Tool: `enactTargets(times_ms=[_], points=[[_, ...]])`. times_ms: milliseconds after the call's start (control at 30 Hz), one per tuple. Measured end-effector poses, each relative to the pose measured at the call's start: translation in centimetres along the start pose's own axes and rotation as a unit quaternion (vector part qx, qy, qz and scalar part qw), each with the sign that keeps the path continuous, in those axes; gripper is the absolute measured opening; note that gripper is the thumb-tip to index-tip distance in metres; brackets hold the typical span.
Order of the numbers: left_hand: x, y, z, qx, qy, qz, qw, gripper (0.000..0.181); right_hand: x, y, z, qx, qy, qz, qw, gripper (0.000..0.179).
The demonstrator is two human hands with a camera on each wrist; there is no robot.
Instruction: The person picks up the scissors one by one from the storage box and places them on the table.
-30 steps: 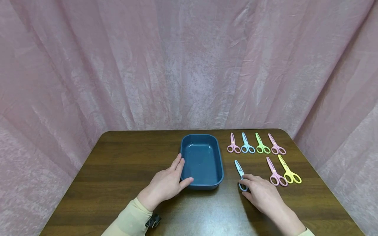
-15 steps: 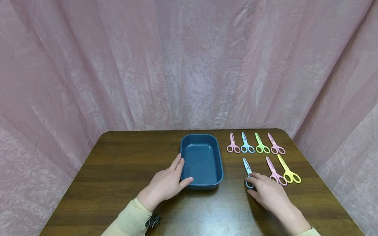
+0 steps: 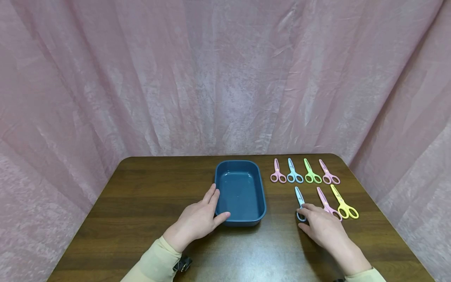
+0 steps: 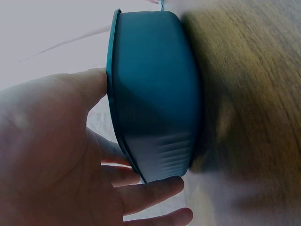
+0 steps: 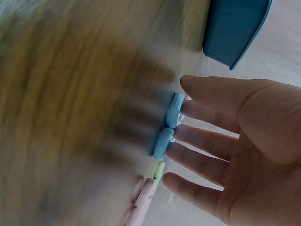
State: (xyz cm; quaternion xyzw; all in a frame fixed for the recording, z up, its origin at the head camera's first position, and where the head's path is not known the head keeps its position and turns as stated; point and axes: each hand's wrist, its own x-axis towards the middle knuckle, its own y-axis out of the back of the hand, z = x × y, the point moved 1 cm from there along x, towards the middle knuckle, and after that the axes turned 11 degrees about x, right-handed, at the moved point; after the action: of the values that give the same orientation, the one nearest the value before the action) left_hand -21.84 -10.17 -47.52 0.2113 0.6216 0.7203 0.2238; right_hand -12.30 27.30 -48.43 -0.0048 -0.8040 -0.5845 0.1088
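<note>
Small light-blue scissors (image 3: 299, 196) lie flat on the table, blades pointing to the back. My right hand (image 3: 324, 227) is over their handle loops, which it partly covers. In the right wrist view, its fairly straight fingertips (image 5: 181, 150) touch the blue loops (image 5: 163, 143), and the thumb is held apart from them. A dark-blue rectangular tray (image 3: 237, 222) stands left of the scissors. My left hand (image 3: 197, 221) rests at its near left corner with the fingers extended. The thumb touches the rim in the left wrist view, and fingers reach along the outer wall.
Right of the blue scissors lie pink scissors (image 3: 323, 197) and yellow scissors (image 3: 340, 196). Behind them is a row of pink (image 3: 276, 166), blue (image 3: 291, 166), green (image 3: 309, 167) and another pair of pink scissors (image 3: 325, 167). A pink curtain (image 3: 225, 78) hangs behind the table.
My right hand has slid the blue scissors right and slightly back, closer to the pink pair. My left hand and the tray have stayed put.
</note>
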Motion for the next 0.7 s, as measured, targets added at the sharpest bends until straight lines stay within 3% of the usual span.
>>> enactTargets(times_ms=[700], points=[[0.12,0.09,-0.04,0.004,0.001,-0.004,1.0,0.089,0.07,-0.05,0.2,0.006,-0.002,0.007,1.0,0.043]])
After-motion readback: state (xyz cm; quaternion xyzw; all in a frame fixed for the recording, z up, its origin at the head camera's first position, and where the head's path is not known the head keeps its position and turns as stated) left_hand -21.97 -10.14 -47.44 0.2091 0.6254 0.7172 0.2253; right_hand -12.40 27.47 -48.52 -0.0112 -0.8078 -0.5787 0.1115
